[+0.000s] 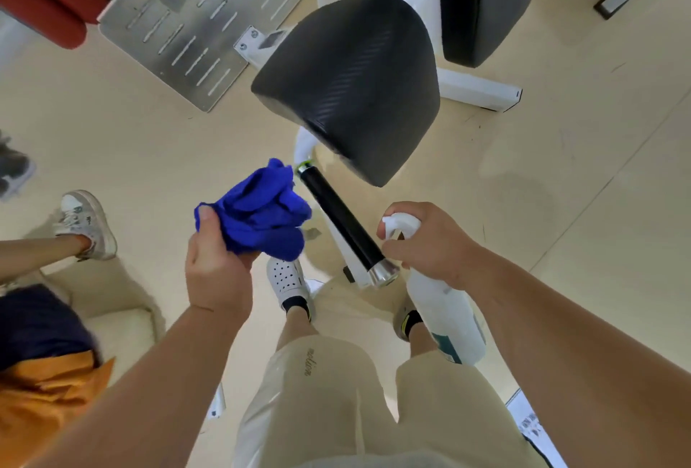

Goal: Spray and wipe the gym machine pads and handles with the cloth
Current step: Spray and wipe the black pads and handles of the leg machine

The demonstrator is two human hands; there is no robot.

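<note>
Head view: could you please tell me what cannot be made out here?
- Spray bottle: the right hand covers most of its sprayer head, and the label is too small to read.
- Blue cloth: it is bunched in the left hand, so its full shape is hidden.
- Black pad: the near edge is blurred, and the pad hides its own underside.
- Second person: cut off by the left edge.

Bright, even indoor light; soft shadows on the floor (561, 168), wide-angle bending at edges; slight motion blur
</note>
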